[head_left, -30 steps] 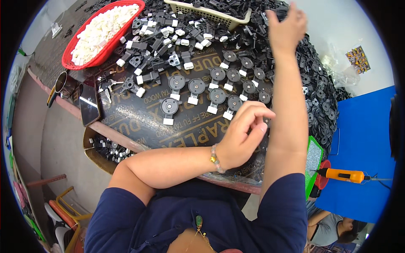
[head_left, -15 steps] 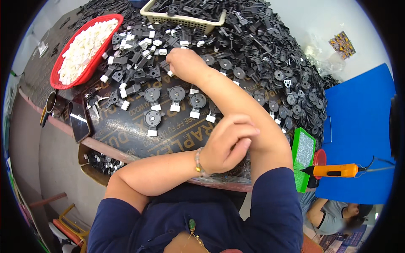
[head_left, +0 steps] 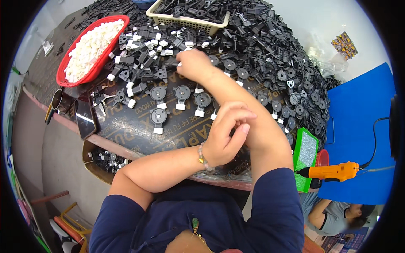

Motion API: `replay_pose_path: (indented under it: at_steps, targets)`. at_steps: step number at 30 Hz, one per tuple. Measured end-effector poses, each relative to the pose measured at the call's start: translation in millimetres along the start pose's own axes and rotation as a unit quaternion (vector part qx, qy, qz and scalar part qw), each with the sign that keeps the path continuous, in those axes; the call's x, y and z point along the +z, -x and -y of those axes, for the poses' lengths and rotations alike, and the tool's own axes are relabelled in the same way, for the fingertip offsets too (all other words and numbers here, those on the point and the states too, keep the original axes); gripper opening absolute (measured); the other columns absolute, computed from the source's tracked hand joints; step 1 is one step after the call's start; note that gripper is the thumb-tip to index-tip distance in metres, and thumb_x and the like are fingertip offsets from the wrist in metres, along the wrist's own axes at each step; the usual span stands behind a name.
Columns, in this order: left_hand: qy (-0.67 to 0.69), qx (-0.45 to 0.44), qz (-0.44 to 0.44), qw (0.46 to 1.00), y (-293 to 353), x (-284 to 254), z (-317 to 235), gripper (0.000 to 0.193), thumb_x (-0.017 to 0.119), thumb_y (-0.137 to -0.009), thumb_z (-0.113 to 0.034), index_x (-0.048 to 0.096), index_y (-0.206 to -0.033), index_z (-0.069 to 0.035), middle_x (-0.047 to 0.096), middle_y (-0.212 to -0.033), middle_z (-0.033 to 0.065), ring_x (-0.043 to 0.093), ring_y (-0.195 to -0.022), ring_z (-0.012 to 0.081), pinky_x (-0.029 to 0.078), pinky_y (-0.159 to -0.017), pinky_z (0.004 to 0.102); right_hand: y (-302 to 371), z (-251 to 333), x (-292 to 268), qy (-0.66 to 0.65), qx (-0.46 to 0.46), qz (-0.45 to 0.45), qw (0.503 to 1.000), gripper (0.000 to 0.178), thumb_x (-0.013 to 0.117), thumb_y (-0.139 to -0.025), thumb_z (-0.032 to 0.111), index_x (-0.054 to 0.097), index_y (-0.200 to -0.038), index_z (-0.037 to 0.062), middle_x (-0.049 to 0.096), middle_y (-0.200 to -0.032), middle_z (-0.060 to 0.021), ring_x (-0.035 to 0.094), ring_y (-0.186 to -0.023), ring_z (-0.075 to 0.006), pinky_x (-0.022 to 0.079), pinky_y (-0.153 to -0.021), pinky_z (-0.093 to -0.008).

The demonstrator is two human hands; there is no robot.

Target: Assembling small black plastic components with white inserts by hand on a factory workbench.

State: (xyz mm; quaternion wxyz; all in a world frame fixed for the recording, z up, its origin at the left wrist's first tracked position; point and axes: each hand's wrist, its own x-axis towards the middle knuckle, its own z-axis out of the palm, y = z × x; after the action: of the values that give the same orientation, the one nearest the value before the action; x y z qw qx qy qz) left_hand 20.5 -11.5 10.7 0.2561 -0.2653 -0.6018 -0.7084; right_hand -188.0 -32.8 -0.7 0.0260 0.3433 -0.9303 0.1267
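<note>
My right hand [head_left: 192,63] reaches across the dark table [head_left: 135,130] into loose black brackets with white clips [head_left: 145,63]. Its fingers are hidden among them, so I cannot see a grip. My left hand [head_left: 228,130], with a bead bracelet at the wrist, lies against my right forearm with the fingers curled and nothing visible in them. The two forearms cross. Between the hands stand rows of round black discs fitted with white clips [head_left: 182,93], one nearer disc [head_left: 158,117] set apart.
A red basket of white clips [head_left: 90,46] sits far left and a beige basket of black parts [head_left: 190,14] at the back. A big heap of black parts [head_left: 274,50] fills the right. A dark phone [head_left: 86,120], green tray [head_left: 306,152], orange electric screwdriver [head_left: 333,170] and another person [head_left: 337,215] are nearby.
My right hand has drawn back from the far heap at the upper right and moved left and nearer, onto the black-and-white brackets. My left hand has stayed against the right forearm.
</note>
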Motion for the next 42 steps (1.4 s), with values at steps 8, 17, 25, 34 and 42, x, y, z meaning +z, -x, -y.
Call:
replay_pose_path:
  at_steps: [8,17,25,34,42]
  targets:
    - [0.31,-0.312,-0.224,0.87,-13.9,2.7,23.4,0.073,0.064,-0.101,-0.024,0.019,-0.156,-0.006,0.035,-0.149,0.016,0.046,-0.122,0.0164,0.045,-0.097,0.0319,121.0,-21.6,-129.2,-0.375,0.134,-0.047,0.916,0.029,0.063,-0.095,0.026,0.074,-0.093,-0.0002,0.07,-0.075,-0.0024,0.058,-0.064,-0.0071,0.046,-0.058,-0.0239]
    - [0.397,-0.397,-0.091,0.822,-6.8,12.5,9.6,0.04,0.061,-0.101,-0.006,0.045,-0.137,-0.004,0.069,-0.115,0.014,0.07,-0.109,0.0277,0.056,-0.096,0.042,324.3,-40.4,-126.9,-0.276,0.251,-0.115,0.921,0.011,0.071,-0.092,0.009,0.072,-0.099,0.0003,0.068,-0.083,-0.0009,0.059,-0.073,-0.0074,0.047,-0.064,-0.0251]
    - [0.331,-0.495,0.057,0.801,3.8,17.2,11.1,0.039,0.063,-0.099,-0.007,0.048,-0.135,-0.004,0.06,-0.099,0.0058,0.071,-0.093,0.0221,0.06,-0.083,0.0344,425.7,-36.6,-81.8,-0.041,0.322,-0.049,0.945,0.016,0.076,-0.075,0.002,0.073,-0.091,0.0002,0.068,-0.087,-0.0125,0.066,-0.079,-0.0299,0.053,-0.072,-0.0389]
    - [0.272,-0.526,0.118,0.797,7.0,20.5,13.8,0.041,0.063,-0.099,-0.01,0.049,-0.136,-0.002,0.061,-0.096,0.0068,0.07,-0.087,0.0215,0.058,-0.084,0.036,430.8,-42.2,-66.0,-0.024,0.276,-0.151,0.949,0.01,0.073,-0.076,-0.005,0.066,-0.082,-0.0007,0.068,-0.089,-0.0129,0.066,-0.087,-0.0328,0.053,-0.078,-0.0406]
    - [0.28,-0.539,0.168,0.777,9.4,23.8,13.1,0.044,0.06,-0.098,-0.006,0.046,-0.14,-0.003,0.062,-0.107,0.0099,0.068,-0.102,0.022,0.058,-0.092,0.0382,435.1,-45.7,-70.3,-0.106,0.305,-0.137,0.936,0.012,0.074,-0.077,-0.004,0.068,-0.086,-0.0009,0.068,-0.086,-0.0098,0.065,-0.079,-0.026,0.052,-0.071,-0.0344]
